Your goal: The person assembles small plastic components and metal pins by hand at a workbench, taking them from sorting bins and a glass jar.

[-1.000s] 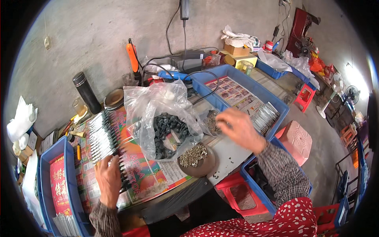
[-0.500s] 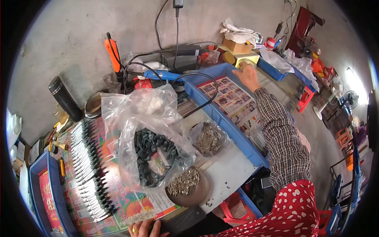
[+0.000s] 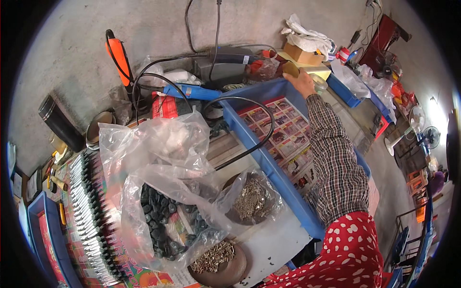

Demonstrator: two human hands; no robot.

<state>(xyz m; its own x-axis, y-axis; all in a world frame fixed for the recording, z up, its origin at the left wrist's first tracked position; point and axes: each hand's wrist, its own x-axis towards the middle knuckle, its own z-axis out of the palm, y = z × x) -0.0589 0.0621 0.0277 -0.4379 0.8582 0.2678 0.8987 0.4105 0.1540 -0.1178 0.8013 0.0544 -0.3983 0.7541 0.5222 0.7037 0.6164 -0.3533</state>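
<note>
My right hand [image 3: 302, 84] reaches over the far end of a blue tray [image 3: 269, 165]. Its fingers close on the edge of a round yellow lid [image 3: 290, 69]. A clear round jar [image 3: 318, 83] is just to the right of that hand. My left hand is out of view. Nearer to me lie an open plastic bag of dark rubbery pieces [image 3: 158, 221], a bag-lined bowl of small metal parts [image 3: 252, 199] and a brown dish [image 3: 235, 270] heaped with small metal pieces [image 3: 213, 257].
Many slim metal tools with dark ends [image 3: 93, 216] lie in a row at left, beside another blue tray [image 3: 36, 211]. A black flask [image 3: 60, 122], an orange-handled tool [image 3: 119, 60] and a blue corded tool [image 3: 192, 91] are near the wall. A black cable [image 3: 271, 129] loops over the tray.
My right hand has shifted left from the clear jar to the yellow lid. My left hand has gone from the lower edge of the picture. The whole view has shifted.
</note>
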